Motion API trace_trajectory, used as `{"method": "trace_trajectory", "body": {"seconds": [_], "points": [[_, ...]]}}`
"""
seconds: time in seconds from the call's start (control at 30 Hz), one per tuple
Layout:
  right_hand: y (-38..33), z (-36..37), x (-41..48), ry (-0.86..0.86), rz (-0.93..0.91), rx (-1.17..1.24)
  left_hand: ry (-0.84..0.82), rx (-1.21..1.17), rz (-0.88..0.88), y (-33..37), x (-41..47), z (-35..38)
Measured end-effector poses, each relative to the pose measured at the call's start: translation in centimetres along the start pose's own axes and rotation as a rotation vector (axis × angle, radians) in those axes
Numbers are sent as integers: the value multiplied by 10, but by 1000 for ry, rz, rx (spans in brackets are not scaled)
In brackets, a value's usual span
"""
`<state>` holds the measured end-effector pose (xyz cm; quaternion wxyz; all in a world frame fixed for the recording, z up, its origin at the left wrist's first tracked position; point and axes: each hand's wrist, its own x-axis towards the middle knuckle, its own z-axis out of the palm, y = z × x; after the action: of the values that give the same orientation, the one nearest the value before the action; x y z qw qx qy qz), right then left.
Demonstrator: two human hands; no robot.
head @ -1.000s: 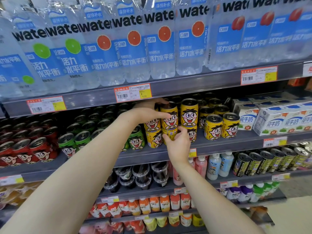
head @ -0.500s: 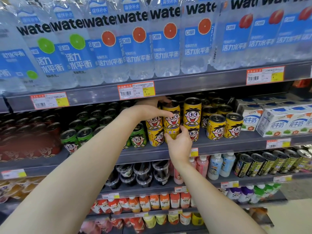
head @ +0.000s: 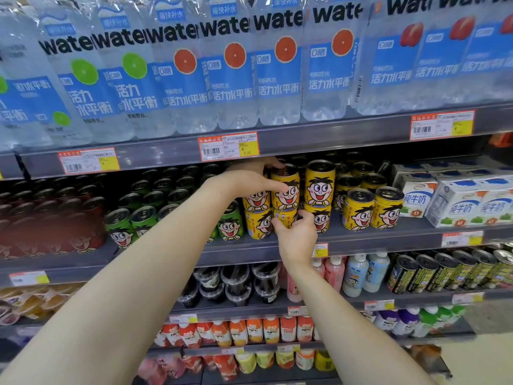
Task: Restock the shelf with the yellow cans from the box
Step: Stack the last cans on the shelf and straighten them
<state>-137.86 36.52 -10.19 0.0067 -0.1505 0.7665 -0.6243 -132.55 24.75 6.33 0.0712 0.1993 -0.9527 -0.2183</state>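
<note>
Head view: left hand [head: 247, 180] grips the upper yellow can [head: 288, 194]; right hand [head: 298, 240] pinches the lower can [head: 285, 216]. Rigid, smooth, probably heavy: hold the sidewall mid-height.

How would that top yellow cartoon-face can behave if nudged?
The top yellow metal can probably tips easily: it stands stacked on a lower yellow can, a narrow footing. Round-sided, it would likely roll once down. Its smooth printed wall looks stiff, maybe slippery; the left hand grips it, the right hand holds the lower one.
</note>
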Motion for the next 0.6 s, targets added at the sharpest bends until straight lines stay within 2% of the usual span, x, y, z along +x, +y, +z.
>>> {"method": "trace_trajectory", "body": {"seconds": [0.13,0.2,0.43,0.6], "points": [[8,0,2,-106,-96,-45,-5,-10,-2,0,-1,0],[8,-1,4,-123,-87,-36,-5,-12,2,1,-1,0],[2,-2,1,-8,61,-47,9,1,-4,3,-2,1],[-2,-4,1,-48,3,-101,-17,-14,-19,5,-2,-1]]}}
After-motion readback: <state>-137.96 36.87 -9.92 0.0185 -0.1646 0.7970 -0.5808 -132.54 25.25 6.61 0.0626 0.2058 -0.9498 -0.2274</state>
